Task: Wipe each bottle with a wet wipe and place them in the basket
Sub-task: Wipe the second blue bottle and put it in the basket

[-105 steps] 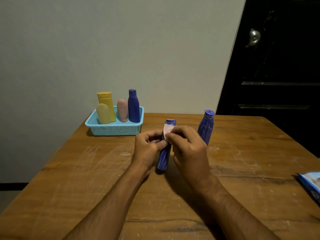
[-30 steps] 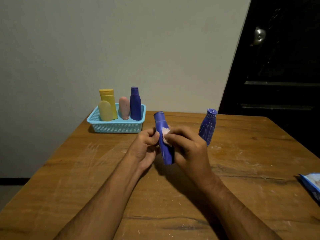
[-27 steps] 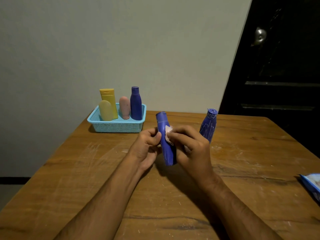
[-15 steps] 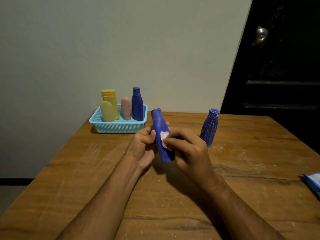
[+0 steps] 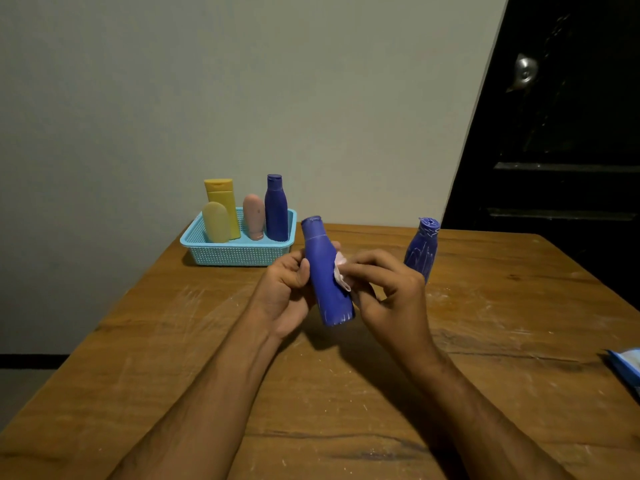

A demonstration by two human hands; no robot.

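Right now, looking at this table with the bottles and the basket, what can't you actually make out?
All in the head view:
- wet wipe: mostly hidden under the right hand.
- held blue bottle: its far side is covered by the left hand.
- blue packet: cut off by the right edge.
- basket: the bottle bases are behind its wall.
- Bottle labels: too small and dim to read.
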